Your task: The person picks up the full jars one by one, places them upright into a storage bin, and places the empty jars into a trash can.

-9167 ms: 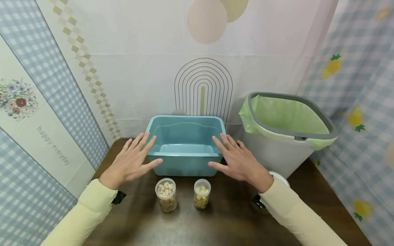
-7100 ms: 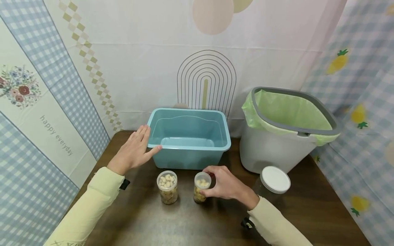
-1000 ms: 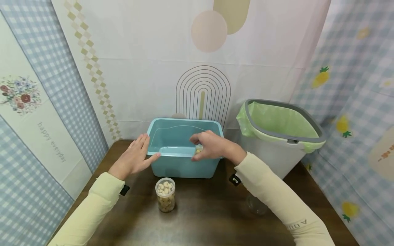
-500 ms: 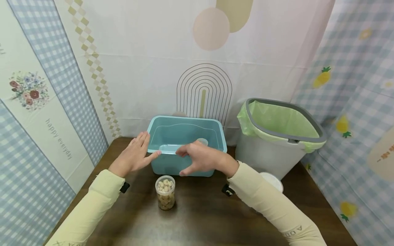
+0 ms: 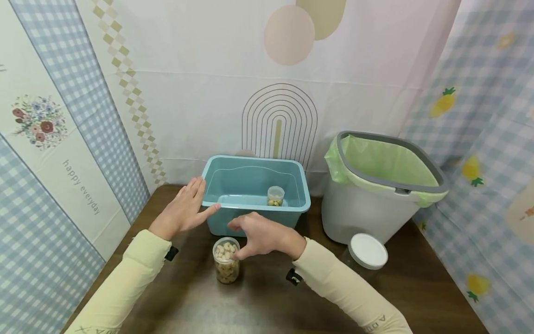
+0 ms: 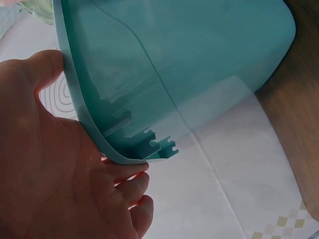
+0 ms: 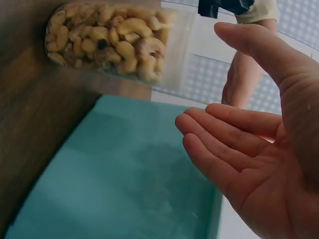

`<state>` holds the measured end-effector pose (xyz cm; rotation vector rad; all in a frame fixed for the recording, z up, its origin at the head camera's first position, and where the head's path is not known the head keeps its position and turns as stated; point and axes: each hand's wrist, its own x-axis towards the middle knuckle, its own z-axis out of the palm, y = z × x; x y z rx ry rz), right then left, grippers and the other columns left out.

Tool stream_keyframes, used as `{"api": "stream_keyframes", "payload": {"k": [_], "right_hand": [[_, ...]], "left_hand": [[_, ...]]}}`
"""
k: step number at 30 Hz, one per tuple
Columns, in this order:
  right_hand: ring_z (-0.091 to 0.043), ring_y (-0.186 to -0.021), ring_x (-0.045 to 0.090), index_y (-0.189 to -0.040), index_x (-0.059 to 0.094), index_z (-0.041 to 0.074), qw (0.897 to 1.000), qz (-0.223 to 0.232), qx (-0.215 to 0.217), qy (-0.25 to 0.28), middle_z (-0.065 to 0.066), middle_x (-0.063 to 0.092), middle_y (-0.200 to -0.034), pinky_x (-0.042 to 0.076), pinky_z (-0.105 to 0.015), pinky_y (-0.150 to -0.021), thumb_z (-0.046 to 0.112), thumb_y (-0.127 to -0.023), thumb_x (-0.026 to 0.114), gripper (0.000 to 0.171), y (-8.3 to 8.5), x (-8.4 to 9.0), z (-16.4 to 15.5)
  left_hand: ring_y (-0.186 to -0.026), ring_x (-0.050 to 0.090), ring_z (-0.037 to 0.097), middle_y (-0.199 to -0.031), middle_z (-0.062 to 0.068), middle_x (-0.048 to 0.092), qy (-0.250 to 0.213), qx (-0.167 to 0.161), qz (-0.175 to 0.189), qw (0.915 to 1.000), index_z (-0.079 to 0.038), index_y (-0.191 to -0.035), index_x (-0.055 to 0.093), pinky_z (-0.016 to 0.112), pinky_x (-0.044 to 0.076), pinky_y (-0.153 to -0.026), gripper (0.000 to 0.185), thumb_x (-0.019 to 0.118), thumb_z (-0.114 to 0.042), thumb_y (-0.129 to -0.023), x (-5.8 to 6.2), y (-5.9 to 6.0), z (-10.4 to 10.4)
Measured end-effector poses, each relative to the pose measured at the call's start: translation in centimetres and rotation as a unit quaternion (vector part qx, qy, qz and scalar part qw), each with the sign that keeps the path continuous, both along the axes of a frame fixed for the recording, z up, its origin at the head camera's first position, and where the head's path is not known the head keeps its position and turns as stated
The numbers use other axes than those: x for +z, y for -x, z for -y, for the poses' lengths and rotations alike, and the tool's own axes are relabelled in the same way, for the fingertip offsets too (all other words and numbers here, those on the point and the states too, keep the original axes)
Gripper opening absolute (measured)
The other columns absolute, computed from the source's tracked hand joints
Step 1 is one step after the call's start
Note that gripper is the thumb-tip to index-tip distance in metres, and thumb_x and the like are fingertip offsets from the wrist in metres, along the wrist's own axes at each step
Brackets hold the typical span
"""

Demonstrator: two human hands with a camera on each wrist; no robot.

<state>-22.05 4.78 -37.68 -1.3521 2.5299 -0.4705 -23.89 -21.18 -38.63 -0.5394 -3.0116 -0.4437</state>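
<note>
Cream-sleeved, with right hand (image 5: 260, 236) spread — thumb apart from fingers, gripping nothing. Best lowered to clasp the nut jar (image 5: 226, 270) round its middle. Stands on the table (image 5: 267, 308) at 8 o'clock, long axis vertical, top up. Rests left hand (image 5: 179, 212), fingers extended, against the tub (image 5: 220, 223) at 10 o'clock.

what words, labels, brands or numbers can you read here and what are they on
"happy everyday": white panel of the left cloth; a mark above it is cut off
Right sleeve: "A D", rest unclear
Left sleeve: letters partly cut off, unreadable
Right cloth: small reddish mark, unreadable
Cashew jar: no text showing
</note>
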Motion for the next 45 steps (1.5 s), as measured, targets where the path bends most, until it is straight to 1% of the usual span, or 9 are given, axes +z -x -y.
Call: {"api": "stream_keyframes", "payload": {"k": [4,7,11,16,19,26,33,40,45], "right_hand": [[-0.019,-0.124,0.071,-0.144,0.062,0.001,1.0,0.0,-0.003,0.016,-0.012,0.07,-0.14,0.058,-0.025,-0.103,0.039,-0.088,0.085,0.071,0.0,-1.6,0.1],[-0.012,-0.111,0.072,-0.14,0.065,0.002,0.999,0.003,-0.011,0.04,-0.008,0.074,-0.129,0.059,-0.019,-0.093,0.039,-0.085,0.088,0.071,0.0,-2.9,0.1],[-0.002,-0.094,0.066,-0.133,0.068,0.005,0.997,0.004,-0.014,0.078,-0.001,0.074,-0.115,0.055,-0.012,-0.081,0.039,-0.08,0.091,0.067,0.0,-4.6,0.5],[0.0,-0.089,0.063,-0.126,0.07,0.007,0.995,-0.015,-0.015,0.101,0.001,0.073,-0.109,0.053,-0.01,-0.078,0.04,-0.077,0.092,0.063,0.1,-5.9,1.3],[-0.001,-0.088,0.063,-0.124,0.071,0.007,0.994,-0.028,-0.011,0.102,0.001,0.073,-0.108,0.053,-0.01,-0.077,0.039,-0.076,0.092,0.061,0.1,-5.9,1.5],[-0.001,-0.086,0.061,-0.123,0.07,0.007,0.994,-0.027,-0.011,0.101,0.003,0.072,-0.105,0.052,-0.011,-0.075,0.039,-0.076,0.092,0.06,0.5,-5.6,1.1],[0.0,-0.085,0.06,-0.123,0.071,0.008,0.994,-0.032,-0.004,0.104,0.003,0.072,-0.105,0.051,-0.01,-0.074,0.041,-0.077,0.092,0.061,0.6,-5.7,0.7],[-0.001,-0.084,0.061,-0.121,0.072,0.008,0.994,-0.03,-0.008,0.101,0.003,0.072,-0.103,0.053,-0.012,-0.073,0.041,-0.076,0.091,0.06,0.5,-4.8,-0.2],[-0.002,-0.085,0.061,-0.12,0.072,0.008,0.995,-0.027,-0.008,0.099,0.004,0.072,-0.103,0.053,-0.013,-0.072,0.041,-0.076,0.091,0.059,0.3,-3.6,-1.1]], "left_hand": [[-0.163,0.011,0.049,-0.174,0.032,0.013,-0.002,-0.001,-0.004,1.0,0.014,-0.164,0.015,0.064,0.014,-0.132,0.095,0.046,-0.057,-0.109,-0.2,0.1,-0.1],[-0.163,0.011,0.048,-0.174,0.031,0.013,-0.005,-0.005,-0.007,1.0,0.013,-0.164,0.015,0.063,0.014,-0.133,0.095,0.045,-0.059,-0.109,-0.3,0.2,-0.3],[-0.164,0.011,0.047,-0.174,0.031,0.013,-0.005,-0.001,-0.003,1.0,0.012,-0.164,0.015,0.062,0.013,-0.133,0.095,0.045,-0.059,-0.109,-0.3,0.3,-0.3],[-0.164,0.01,0.047,-0.174,0.03,0.012,-0.002,0.005,0.002,1.0,0.012,-0.164,0.014,0.062,0.012,-0.133,0.095,0.045,-0.058,-0.109,-0.2,0.1,0.1],[-0.164,0.01,0.047,-0.175,0.031,0.011,-0.004,0.006,0.005,1.0,0.012,-0.165,0.014,0.063,0.012,-0.133,0.095,0.045,-0.059,-0.109,-0.2,0.0,0.1],[-0.164,0.007,0.046,-0.176,0.029,0.008,0.0,0.008,0.011,0.9999,0.01,-0.166,0.01,0.062,0.01,-0.133,0.098,0.043,-0.062,-0.108,0.0,0.5,-0.1],[-0.164,0.008,0.047,-0.175,0.03,0.008,-0.001,0.011,0.014,0.9998,0.011,-0.165,0.011,0.063,0.011,-0.133,0.096,0.045,-0.059,-0.109,0.0,0.2,0.0],[-0.164,0.008,0.047,-0.176,0.029,0.008,0.0,0.01,0.014,0.9998,0.01,-0.165,0.011,0.062,0.011,-0.133,0.096,0.044,-0.06,-0.109,0.0,0.3,0.0],[-0.164,0.008,0.047,-0.175,0.029,0.008,0.002,0.01,0.014,0.9998,0.011,-0.165,0.012,0.063,0.012,-0.133,0.096,0.045,-0.059,-0.109,-0.1,0.3,-0.1]]}}
